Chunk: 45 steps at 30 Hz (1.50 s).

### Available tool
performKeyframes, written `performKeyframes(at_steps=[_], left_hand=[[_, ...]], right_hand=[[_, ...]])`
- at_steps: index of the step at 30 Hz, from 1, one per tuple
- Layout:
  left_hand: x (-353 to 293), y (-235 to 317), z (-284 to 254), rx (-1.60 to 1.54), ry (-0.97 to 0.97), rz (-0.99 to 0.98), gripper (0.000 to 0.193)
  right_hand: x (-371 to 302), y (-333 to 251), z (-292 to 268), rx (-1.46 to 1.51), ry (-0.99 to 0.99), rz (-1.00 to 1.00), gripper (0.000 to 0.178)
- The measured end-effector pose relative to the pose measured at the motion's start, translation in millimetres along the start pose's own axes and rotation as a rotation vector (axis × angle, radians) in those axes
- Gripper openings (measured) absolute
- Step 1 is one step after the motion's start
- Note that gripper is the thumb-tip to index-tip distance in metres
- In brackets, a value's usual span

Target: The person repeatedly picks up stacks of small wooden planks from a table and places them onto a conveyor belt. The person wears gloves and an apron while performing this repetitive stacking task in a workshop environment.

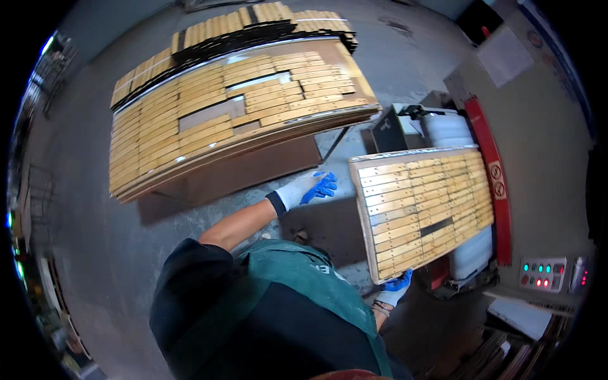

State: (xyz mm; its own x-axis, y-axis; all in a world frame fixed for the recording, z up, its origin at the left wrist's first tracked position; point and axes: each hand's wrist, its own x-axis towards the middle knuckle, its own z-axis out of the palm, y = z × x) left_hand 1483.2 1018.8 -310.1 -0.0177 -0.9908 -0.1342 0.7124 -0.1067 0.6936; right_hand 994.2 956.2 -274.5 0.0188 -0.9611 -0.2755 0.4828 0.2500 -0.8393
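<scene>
My left hand (309, 189), in a light glove with a blue palm, reaches out between the table and the board. Its fingers are apart and it holds nothing. My right hand (396, 288), gloved the same way, grips the near edge of a board (356, 190) at the right. Rows of flat yellowish strips (396, 237) with dark dots at their ends cover this board. One dark gap shows among them. Behind my left hand stands a long table (354, 113) bearing many more such strips (190, 136), laid in rows with several gaps.
Stacked strips (234, 31) stand along the table's far side. At the right is a grey machine (532, 139) with a red vertical bar (491, 171) and a control panel (543, 274) with lit buttons. White layered stacks (446, 130) sit beside the board. Thin sheets (519, 320) lie lower right.
</scene>
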Motion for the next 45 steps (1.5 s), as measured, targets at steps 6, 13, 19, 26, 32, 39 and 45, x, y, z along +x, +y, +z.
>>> performKeyframes(at_steps=[6, 13, 19, 26, 32, 39, 45], left_hand=[[-73.7, -13.3, -29.9, 0.083, 0.163, 0.08, 0.056], [-141.2, -14.5, -60.3, 0.084, 0.383, 0.106, 0.056], [-179.0, -13.7, -68.0, 0.074, 0.414, 0.191, 0.058], [-221.9, 31.6, -80.9, 0.375, 0.481, 0.318, 0.062], [-272.1, 108.9, -95.6, 0.785, 0.69, 0.476, 0.049], [-297.0, 154.1, -183.5, 1.483, 1.119, 0.491, 0.042], [-299.1, 159.2, -245.3, 1.822, 1.101, 0.495, 0.051]], right_hand=[[8.1, -10.9, -9.9, 0.022, -0.082, 0.028, 0.066], [1.6, -23.1, -1.0, 0.006, -0.077, 0.115, 0.073], [1.1, -28.7, 11.2, -0.03, -0.022, 0.077, 0.07], [11.2, -20.9, -18.1, 0.012, 0.087, 0.023, 0.066], [23.3, -2.4, -42.6, 0.134, 0.265, -0.033, 0.056], [12.6, 16.1, -16.7, 0.134, 0.396, -0.201, 0.068], [9.0, 8.4, -5.8, 0.186, 0.549, -0.274, 0.076]])
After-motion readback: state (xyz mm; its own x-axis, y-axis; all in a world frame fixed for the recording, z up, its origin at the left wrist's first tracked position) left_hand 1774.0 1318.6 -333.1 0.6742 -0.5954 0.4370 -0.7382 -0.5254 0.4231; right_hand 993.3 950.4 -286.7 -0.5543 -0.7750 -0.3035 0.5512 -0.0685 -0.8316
